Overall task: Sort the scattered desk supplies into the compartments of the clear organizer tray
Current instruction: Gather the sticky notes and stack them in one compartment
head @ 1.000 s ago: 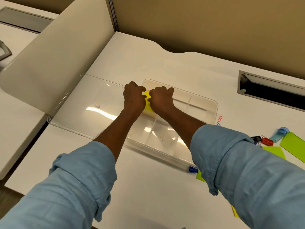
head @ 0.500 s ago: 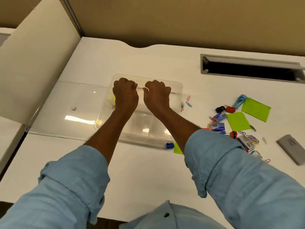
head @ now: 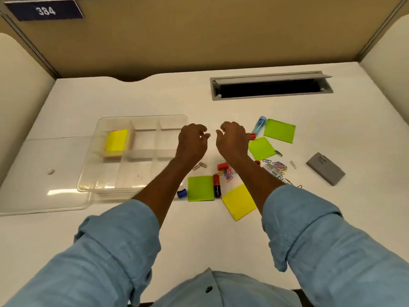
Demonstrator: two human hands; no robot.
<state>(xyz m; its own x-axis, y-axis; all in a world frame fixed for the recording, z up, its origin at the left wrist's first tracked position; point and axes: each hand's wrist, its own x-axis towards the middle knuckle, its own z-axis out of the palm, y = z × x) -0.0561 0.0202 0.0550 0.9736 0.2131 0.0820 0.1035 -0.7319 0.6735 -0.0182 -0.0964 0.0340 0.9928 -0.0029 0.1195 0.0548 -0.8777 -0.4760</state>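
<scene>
Organizer tray (head: 106, 173): on the desk (head: 155, 94), left of the left fingers (head: 205, 136); yellow sticky pad (head: 116, 140) in its far-left compartment.
Left hand (head: 192, 144): fingers loosely curled, nothing visible in them, beside the tray's right wall.
Right hand (head: 232, 141): fingers (head: 221, 132) loosely curled, nothing visibly held.
Green sticky notes (head: 279, 130), paper clips (head: 280, 168): right of the right fingers.

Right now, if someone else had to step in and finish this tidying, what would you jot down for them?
Left hand and right hand hover just right of the clear tray, fingers loosely curled, nothing seen in them.
Done: one yellow sticky pad lies in the tray's far-left compartment.
To do: green notes, another yellow pad and paper clips, among other bits, lie loose on the desk right of the tray.
</scene>
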